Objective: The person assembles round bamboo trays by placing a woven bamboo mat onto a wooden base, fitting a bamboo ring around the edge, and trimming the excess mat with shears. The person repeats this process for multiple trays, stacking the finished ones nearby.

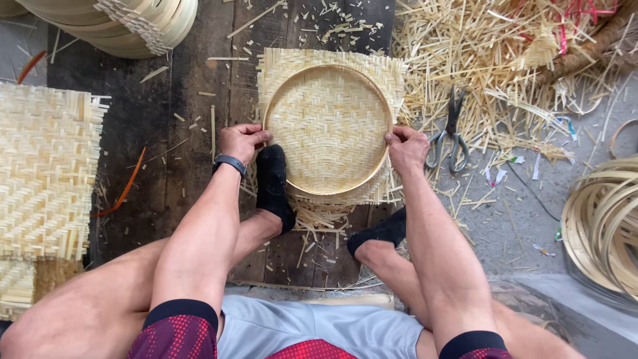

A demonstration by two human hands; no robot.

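Pale matt woven bamboo tray (327, 126) with a smooth bent-strip rim, rough dark worn wooden boards (199, 86) beneath, dull grey metal shears (450, 129) at three o'clock, possibly steel, dry splintered bamboo offcuts (478, 60) behind.

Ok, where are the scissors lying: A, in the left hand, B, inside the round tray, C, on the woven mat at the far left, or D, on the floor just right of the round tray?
D: the scissors lie on the floor beside the right hand, just right of the round tray.

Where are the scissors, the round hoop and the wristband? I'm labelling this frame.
scissors (451, 136): head view, on the pivot where the blades cross.
round hoop (325, 66): head view, on its far rim.
wristband (230, 161): head view, on the dark band at the left wrist.
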